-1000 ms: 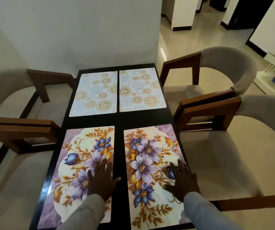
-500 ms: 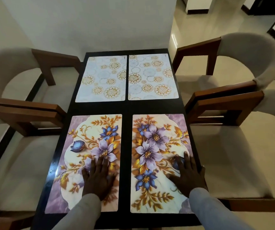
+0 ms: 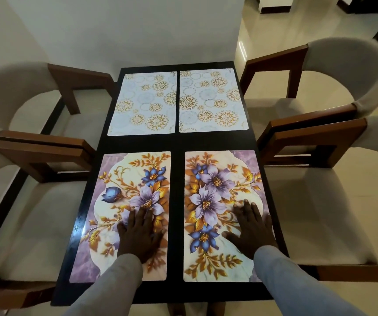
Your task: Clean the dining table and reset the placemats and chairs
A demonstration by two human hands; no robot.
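Observation:
A narrow black dining table (image 3: 177, 142) carries two floral placemats near me and two pale circle-patterned placemats far. My left hand (image 3: 139, 233) lies flat, fingers spread, on the near left floral placemat (image 3: 115, 201). My right hand (image 3: 250, 226) rests flat in the same way on the near right floral placemat (image 3: 208, 179). Neither hand holds anything. The far left placemat (image 3: 141, 103) and far right placemat (image 3: 213, 100) sit side by side, straight. Grey sleeves cover both forearms.
Four beige upholstered chairs with brown wooden arms flank the table: near left (image 3: 30, 224), far left (image 3: 35, 92), near right (image 3: 334, 213), far right (image 3: 343, 71). A white wall stands behind the table's far end; a tiled hallway opens at the upper right.
The view has tilted down and come nearer the table. Both hands stay flat on the near placemats, drawn slightly toward me. The left placemat now lies straighter.

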